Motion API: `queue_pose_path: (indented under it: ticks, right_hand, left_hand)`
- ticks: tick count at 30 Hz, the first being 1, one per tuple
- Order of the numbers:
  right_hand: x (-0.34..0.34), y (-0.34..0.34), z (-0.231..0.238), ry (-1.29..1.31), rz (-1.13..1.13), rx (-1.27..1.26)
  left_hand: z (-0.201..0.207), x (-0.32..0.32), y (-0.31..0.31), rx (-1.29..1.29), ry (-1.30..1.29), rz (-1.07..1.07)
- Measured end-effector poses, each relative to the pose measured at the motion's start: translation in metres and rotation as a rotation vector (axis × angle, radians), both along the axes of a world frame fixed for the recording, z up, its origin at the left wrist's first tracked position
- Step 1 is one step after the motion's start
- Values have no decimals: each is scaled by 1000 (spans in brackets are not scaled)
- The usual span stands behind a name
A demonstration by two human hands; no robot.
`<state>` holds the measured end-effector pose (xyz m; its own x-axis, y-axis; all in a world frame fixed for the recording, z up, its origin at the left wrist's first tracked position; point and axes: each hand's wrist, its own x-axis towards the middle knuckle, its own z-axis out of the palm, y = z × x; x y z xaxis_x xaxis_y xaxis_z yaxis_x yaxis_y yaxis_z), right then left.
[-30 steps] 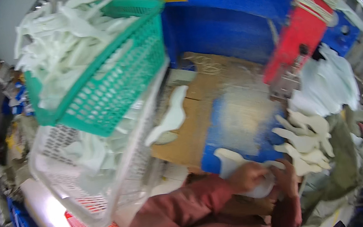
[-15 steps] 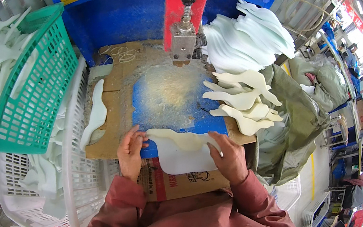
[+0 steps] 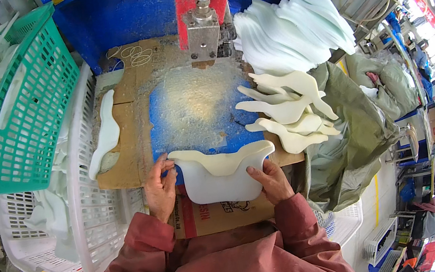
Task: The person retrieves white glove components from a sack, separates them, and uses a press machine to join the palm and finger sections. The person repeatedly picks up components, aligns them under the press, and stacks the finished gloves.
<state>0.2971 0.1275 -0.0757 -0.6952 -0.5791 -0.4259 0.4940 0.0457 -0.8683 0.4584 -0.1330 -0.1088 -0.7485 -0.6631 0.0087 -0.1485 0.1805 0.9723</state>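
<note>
Between my hands is a white foam-like sheet (image 3: 219,188) with a rounded lower edge. A cream wavy strip (image 3: 222,164) lies along its upper edge, dipping in the middle. With fingers pinched at the left end of both pieces, my left hand (image 3: 161,190) steadies that side. My right hand (image 3: 272,181) grips the sheet's right side, thumb on the front and fingers hidden behind. Just beyond is a blue work surface (image 3: 162,126) covered in pale dust. To the right of it, several cream wavy pieces (image 3: 285,104) lie in an overlapping pile.
A red machine arm with a metal block (image 3: 204,36) stands over the far side. White pieces (image 3: 292,34) are stacked at back right, beside an olive sack (image 3: 341,134). At left, a green basket (image 3: 29,116) rests on a white crate (image 3: 83,235). One white piece (image 3: 106,133) lies on cardboard (image 3: 129,126).
My right hand has moved down from the strip's right end to the sheet's side, uncovering that end. The strip's right part now curves up along the edge. The view has shifted slightly.
</note>
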Motion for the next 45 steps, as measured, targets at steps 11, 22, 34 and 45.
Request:
queue_pose_path:
  ticks: [11, 22, 34, 45]
  right_hand:
    - [0, -20, 24, 79, -28, -47]
    - [-11, -18, 22, -54, -29, -162]
    - [36, -26, 61, 1524, 534, 593]
    - [34, -63, 24, 1751, 704, 587]
  left_hand:
    - [-9, 1, 3, -302, 32, -1]
    - [-4, 1, 2, -230, 23, -8]
    - [-9, 0, 1, 102, 199, -4]
    - [-3, 0, 5, -12, 94, 20]
